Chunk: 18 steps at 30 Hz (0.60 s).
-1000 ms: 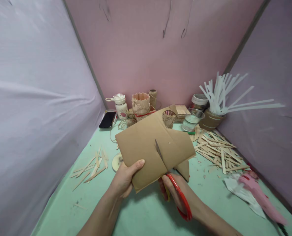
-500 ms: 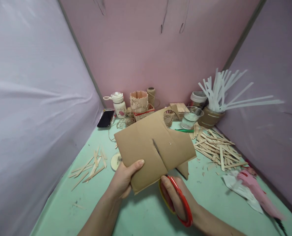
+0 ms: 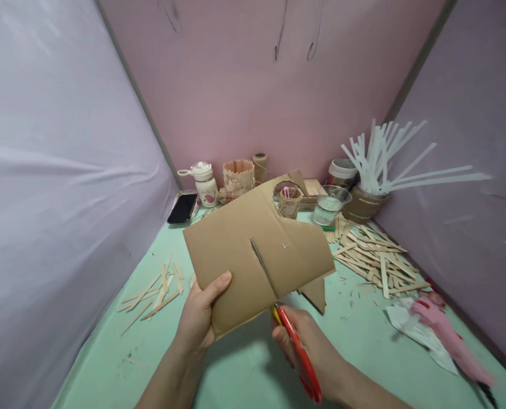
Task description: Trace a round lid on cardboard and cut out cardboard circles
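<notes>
Over the green worktop (image 3: 239, 378), the left hand (image 3: 197, 315) has its fingers clamped on brown, notched cardboard (image 3: 231, 267), long axis rising rightward; the right hand (image 3: 316, 343) grips red-handled scissors (image 3: 297, 347), visible blade pointing forward-left.

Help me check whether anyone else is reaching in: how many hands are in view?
2: the left hand grips the cardboard at its edge; the right hand holds the scissors. No other hand shows.
</notes>
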{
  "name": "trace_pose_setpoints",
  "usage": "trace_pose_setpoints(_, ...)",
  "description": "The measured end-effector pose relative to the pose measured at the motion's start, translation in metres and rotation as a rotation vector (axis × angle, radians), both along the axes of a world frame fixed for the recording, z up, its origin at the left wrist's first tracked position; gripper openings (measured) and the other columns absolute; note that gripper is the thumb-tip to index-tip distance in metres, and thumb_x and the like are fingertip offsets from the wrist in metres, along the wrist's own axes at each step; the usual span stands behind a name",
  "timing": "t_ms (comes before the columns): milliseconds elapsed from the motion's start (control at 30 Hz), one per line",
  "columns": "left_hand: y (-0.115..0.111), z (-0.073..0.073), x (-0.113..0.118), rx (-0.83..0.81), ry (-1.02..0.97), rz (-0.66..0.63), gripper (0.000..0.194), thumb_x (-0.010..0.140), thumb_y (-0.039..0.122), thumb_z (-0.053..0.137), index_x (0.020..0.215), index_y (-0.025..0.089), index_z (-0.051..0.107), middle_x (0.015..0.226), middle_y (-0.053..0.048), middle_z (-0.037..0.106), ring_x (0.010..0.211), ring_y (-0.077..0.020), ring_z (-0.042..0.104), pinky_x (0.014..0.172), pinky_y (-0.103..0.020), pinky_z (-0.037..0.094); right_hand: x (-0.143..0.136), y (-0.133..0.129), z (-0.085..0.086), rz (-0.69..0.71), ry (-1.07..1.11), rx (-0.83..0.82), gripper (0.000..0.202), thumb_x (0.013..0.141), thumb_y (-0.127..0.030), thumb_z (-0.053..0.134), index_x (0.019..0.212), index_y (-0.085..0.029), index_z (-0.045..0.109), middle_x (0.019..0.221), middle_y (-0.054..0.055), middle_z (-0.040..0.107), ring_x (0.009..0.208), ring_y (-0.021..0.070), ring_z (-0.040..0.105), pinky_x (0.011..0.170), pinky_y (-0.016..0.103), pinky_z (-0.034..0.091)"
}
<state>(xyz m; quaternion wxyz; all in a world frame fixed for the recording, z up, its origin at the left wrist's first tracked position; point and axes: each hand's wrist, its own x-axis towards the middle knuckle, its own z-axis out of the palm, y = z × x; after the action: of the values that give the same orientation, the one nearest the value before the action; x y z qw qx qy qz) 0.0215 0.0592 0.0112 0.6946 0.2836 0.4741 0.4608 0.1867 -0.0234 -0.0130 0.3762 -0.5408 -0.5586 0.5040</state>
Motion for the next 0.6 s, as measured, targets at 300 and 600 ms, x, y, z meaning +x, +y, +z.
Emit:
trace_pose_setpoints(300, 0.034, 0.049, -0.051, 0.313, 0.095, 0.244, 0.056, 0.063, 0.025, 0.081, 0.116, 0.02, 0.064, 0.091, -0.003, 0.075, 0.091, -0.0267, 0.071, 0.077, -0.031, 0.059, 0.015, -0.028, -0.023, 0.037, 0.054, -0.095, 0.053, 0.075, -0.073, 0.052, 0.066, -0.023, 0.034, 0.054, -0.007, 0.037, 0.048, 0.0098, 0.033, 0.044, 0.024, 0.026)
trace_pose_setpoints(600, 0.036, 0.038, -0.067, 0.169, 0.117, -0.33, 0.056, 0.062, 0.03, 0.082, 0.114, 0.015, 0.066, 0.107, -0.016, 0.073, 0.092, -0.0352, 0.07, 0.07, -0.039, 0.059, 0.071, -0.003, 0.02, -0.593, 0.062, 0.2, 0.039, 0.07, -0.051, 0.069, 0.068, -0.023, 0.041, 0.076, 0.006, 0.068, 0.055, 0.0169, 0.059, 0.054, 0.031, 0.048)
